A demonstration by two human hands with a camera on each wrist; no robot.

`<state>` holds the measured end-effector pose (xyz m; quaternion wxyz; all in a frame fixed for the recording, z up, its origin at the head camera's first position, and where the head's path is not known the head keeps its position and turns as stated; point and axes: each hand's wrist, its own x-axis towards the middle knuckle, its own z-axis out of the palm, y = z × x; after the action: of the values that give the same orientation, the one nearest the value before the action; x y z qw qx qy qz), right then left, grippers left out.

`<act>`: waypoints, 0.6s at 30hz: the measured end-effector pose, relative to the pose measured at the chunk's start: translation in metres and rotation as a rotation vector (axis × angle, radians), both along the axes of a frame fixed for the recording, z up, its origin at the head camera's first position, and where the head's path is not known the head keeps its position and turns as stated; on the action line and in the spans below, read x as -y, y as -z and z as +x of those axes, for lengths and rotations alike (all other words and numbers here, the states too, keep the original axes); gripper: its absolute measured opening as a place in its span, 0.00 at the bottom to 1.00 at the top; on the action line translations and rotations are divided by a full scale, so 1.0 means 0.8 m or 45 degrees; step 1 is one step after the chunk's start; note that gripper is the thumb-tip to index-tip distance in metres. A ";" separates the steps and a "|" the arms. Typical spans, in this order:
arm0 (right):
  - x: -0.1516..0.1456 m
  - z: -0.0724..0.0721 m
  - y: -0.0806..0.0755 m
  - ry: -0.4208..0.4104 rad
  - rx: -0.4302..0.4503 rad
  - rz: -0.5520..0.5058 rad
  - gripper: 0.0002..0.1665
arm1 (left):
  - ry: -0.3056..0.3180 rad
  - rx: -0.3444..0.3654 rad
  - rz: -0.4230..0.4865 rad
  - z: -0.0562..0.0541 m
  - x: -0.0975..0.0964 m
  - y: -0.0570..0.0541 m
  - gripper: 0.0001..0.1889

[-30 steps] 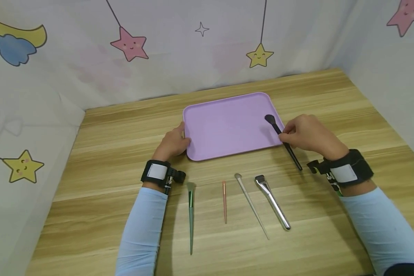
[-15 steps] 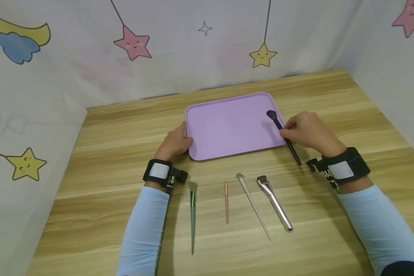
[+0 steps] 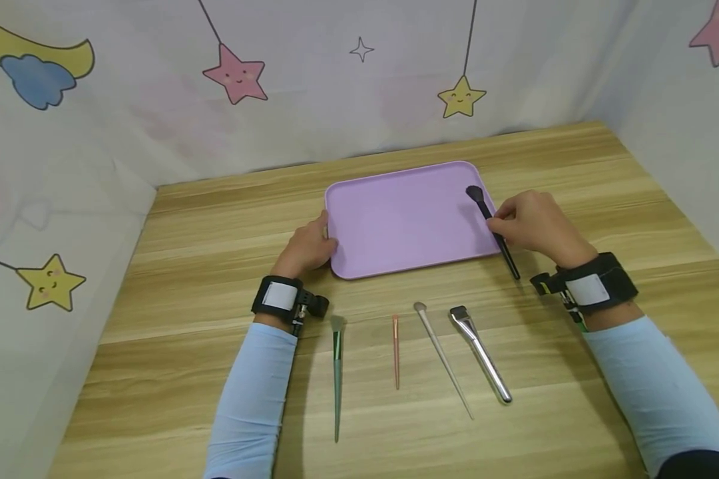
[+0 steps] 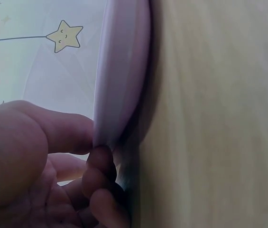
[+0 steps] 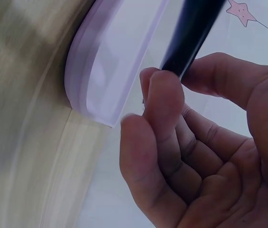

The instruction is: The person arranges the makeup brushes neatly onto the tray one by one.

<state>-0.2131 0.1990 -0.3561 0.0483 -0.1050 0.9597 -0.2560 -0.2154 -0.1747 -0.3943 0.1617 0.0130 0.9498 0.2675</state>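
Note:
A black makeup brush [image 3: 492, 223] is pinched between the thumb and fingers of my right hand [image 3: 533, 226]. Its dark bristle head points away over the right end of the purple tray [image 3: 407, 219]. The handle's tail slants back past the tray's front right corner. In the right wrist view the black handle [image 5: 195, 35] stands between thumb and fingertips, beside the tray's wall [image 5: 84, 80]. My left hand [image 3: 305, 246] grips the tray's left edge, thumb on the rim. The left wrist view shows its fingers [image 4: 100, 175] curled under the rim [image 4: 117, 71].
In front of the tray lie a green brush [image 3: 337, 379], a small pink brush [image 3: 397, 352], a thin pale brush [image 3: 443, 359] and a silver brush [image 3: 482, 356]. A star-printed white cloth [image 3: 311, 100] hangs behind the wooden table [image 3: 204, 266].
My right hand has shifted slightly away from me, carrying the black makeup brush a little farther over the tray. My left hand keeps its hold on the tray; the whole head view drifts slightly.

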 end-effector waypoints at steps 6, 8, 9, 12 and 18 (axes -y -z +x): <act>0.002 -0.006 0.002 -0.004 -0.006 -0.007 0.16 | 0.016 -0.012 -0.014 -0.002 0.001 0.002 0.38; 0.002 -0.008 0.003 0.000 -0.005 -0.011 0.16 | 0.020 -0.014 -0.019 -0.002 0.001 0.002 0.38; 0.002 -0.010 0.004 0.003 -0.004 -0.013 0.16 | 0.021 -0.015 -0.019 -0.002 0.001 0.003 0.38; 0.003 -0.013 0.005 0.012 0.004 -0.016 0.17 | 0.020 -0.012 -0.012 -0.002 0.002 0.003 0.38; 0.003 -0.021 0.009 0.036 0.016 -0.010 0.17 | -0.002 0.005 0.014 -0.001 0.002 0.002 0.38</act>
<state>-0.2299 0.1966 -0.3632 0.0503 -0.0901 0.9598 -0.2612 -0.2165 -0.1766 -0.3962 0.1634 0.0125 0.9480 0.2727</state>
